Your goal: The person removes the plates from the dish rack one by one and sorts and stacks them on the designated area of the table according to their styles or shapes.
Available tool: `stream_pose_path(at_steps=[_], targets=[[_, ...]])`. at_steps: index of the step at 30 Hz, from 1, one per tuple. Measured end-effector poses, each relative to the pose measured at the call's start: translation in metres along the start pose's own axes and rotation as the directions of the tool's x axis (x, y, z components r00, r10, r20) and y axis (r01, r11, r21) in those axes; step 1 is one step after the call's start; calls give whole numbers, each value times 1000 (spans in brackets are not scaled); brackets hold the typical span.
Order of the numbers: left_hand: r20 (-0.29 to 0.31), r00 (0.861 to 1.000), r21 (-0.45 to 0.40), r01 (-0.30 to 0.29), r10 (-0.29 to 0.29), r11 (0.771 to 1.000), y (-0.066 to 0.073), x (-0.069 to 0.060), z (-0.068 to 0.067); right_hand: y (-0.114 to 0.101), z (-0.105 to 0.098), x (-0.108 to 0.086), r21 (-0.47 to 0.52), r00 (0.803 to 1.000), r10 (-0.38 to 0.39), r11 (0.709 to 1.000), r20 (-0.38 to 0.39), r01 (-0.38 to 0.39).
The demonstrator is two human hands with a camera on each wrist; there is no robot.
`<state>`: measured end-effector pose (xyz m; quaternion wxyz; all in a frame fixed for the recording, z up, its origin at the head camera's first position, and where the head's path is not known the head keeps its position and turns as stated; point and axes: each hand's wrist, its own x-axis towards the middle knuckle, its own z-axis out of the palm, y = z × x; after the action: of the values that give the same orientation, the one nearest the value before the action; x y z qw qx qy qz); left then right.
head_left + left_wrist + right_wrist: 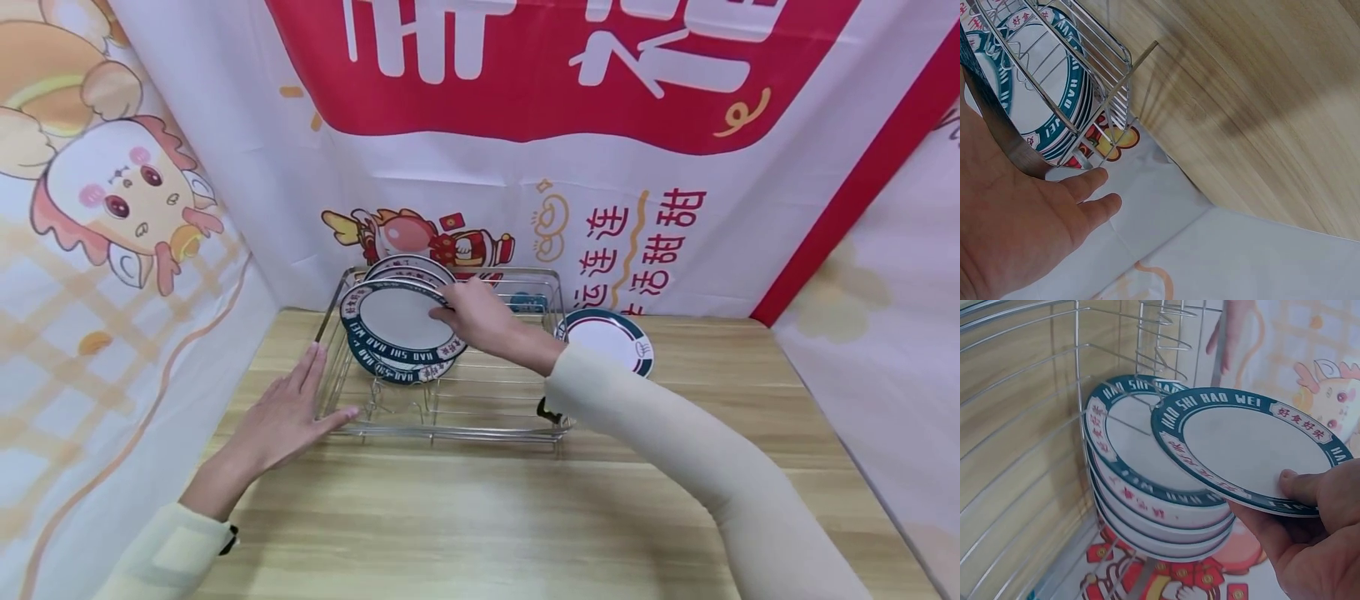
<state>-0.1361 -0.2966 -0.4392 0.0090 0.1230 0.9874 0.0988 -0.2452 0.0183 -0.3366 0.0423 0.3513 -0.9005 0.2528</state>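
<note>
My right hand (480, 317) pinches the rim of a white plate (405, 315) with a green lettered border, thumb on its face. In the right wrist view that plate (1254, 450) is tilted above several similar plates (1147, 444) standing in the wire rack, its edge overlapping the front one; whether they touch I cannot tell. My left hand (288, 412) lies against the left side of the metal rack (480, 433), fingers extended. The left wrist view shows the left hand (1029, 219) beside the rack's end, with plates (1047, 75) behind the wires.
Another plate (603, 337) with a green and red border lies to the right of the rack on the wooden table (450, 525). A dark object (549, 410) sits at the rack's right front corner. Printed cloths hang behind and at both sides.
</note>
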Motion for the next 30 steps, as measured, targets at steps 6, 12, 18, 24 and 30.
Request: stream_pose_path(at_steps=[6, 12, 18, 24, 30], targets=[[-8, 1000, -16, 12, -13, 1000, -1, -2, 6, 10, -20, -15, 38, 999, 25, 999, -35, -24], [-12, 1000, -24, 13, -13, 1000, -1, -2, 8, 20, -41, -33, 56, 996, 53, 997, -67, -49], [-8, 1000, -10, 5, -5, 1000, -2, 0, 7, 27, -65, -51, 34, 991, 76, 997, -107, -73], [-10, 1000, 0, -4, 4, 1000, -3, 2, 4, 38, -89, -69, 2, 982, 106, 994, -155, -107], [-10, 1000, -6, -12, 12, 1000, -1, 2, 2, 54, -113, -89, -19, 962, 184, 981, -203, -192]])
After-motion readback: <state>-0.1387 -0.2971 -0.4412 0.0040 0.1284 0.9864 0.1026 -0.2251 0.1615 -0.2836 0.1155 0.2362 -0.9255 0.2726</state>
